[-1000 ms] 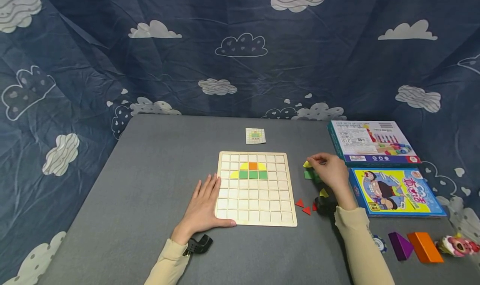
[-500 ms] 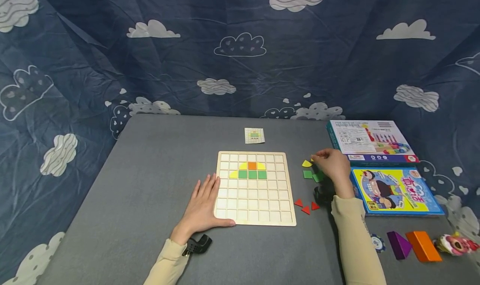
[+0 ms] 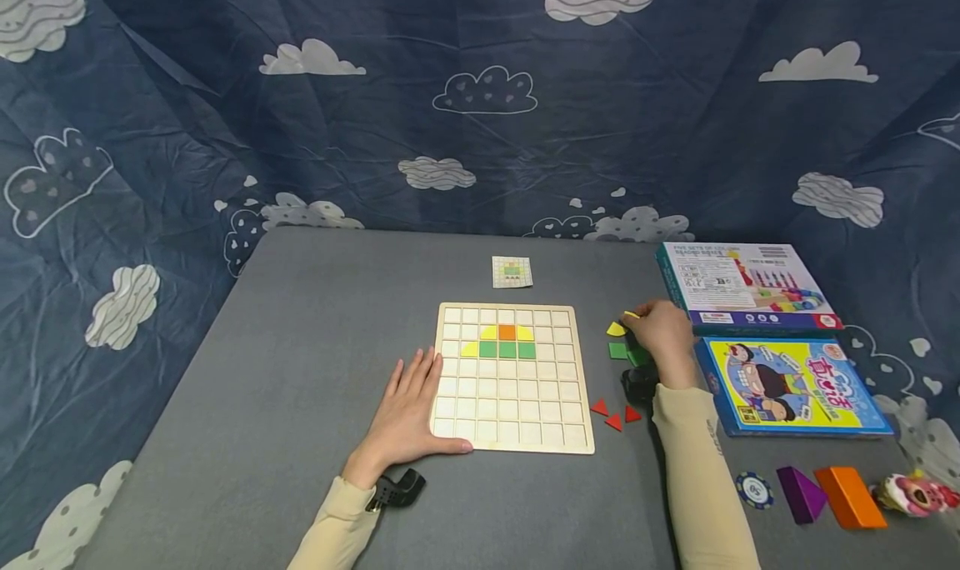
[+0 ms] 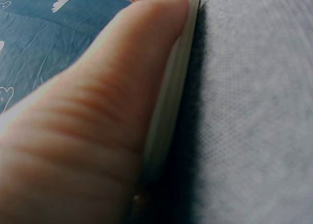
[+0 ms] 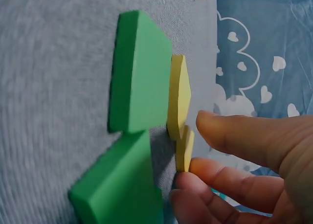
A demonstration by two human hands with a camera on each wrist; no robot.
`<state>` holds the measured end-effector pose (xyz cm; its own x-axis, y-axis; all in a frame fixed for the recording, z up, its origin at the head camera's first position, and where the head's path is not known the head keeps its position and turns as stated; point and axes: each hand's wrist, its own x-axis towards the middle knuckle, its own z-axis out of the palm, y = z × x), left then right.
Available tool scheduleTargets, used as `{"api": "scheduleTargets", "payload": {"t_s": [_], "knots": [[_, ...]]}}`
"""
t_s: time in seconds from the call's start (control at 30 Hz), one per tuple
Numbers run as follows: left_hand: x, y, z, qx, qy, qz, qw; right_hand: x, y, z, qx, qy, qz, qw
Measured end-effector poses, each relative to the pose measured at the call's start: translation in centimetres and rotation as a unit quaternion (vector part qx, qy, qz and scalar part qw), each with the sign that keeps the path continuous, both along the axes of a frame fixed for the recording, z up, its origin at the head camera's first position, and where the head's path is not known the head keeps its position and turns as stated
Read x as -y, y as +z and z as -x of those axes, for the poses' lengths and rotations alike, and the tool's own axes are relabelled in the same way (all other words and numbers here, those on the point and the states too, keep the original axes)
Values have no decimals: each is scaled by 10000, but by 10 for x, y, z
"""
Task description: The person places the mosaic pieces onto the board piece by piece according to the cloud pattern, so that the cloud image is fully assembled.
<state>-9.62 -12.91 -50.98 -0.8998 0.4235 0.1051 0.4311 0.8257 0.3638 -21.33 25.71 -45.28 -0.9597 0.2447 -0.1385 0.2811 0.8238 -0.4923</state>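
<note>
My left hand [image 3: 401,407] lies spread along the lower left of a wooden grid board [image 3: 465,428], its thumb [image 4: 146,33] along the near edge. Set in the board are an orange square [image 3: 507,332], several green squares [image 3: 507,350] and yellow pieces [image 3: 469,350]. To the right, my right hand [image 3: 663,341] is over loose pieces. Its curled fingertips touch a small yellow piece [image 5: 184,148]; the right wrist view shows the thumb apart from it. Another yellow piece [image 3: 616,329] lies beside it, with green pieces [image 5: 146,77] nearby, partly hidden by the hand in the head view.
Three red triangles [image 3: 613,422] lie right of the board. A small pattern card [image 3: 512,272] is behind it. Two boxes [image 3: 753,291] are at the right. Nearer lie a poker chip [image 3: 754,490], purple block [image 3: 801,495], orange block [image 3: 851,497] and figurine [image 3: 911,493].
My right hand has drawn slightly right from the front yellow piece to the small one beside it. The red triangles show fully now. My left hand has stayed on the board.
</note>
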Motion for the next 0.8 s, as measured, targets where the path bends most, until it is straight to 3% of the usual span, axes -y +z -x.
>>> {"api": "scheduleTargets", "payload": {"t_s": [0.33,0.8], "knots": [[0,0,0,-76,-26,-7,10000,-2,-7,3,-466,209,275,9983],[0,-1,1,-81,-10,80,9999,3,-8,13,-242,-10,172,9996]]}}
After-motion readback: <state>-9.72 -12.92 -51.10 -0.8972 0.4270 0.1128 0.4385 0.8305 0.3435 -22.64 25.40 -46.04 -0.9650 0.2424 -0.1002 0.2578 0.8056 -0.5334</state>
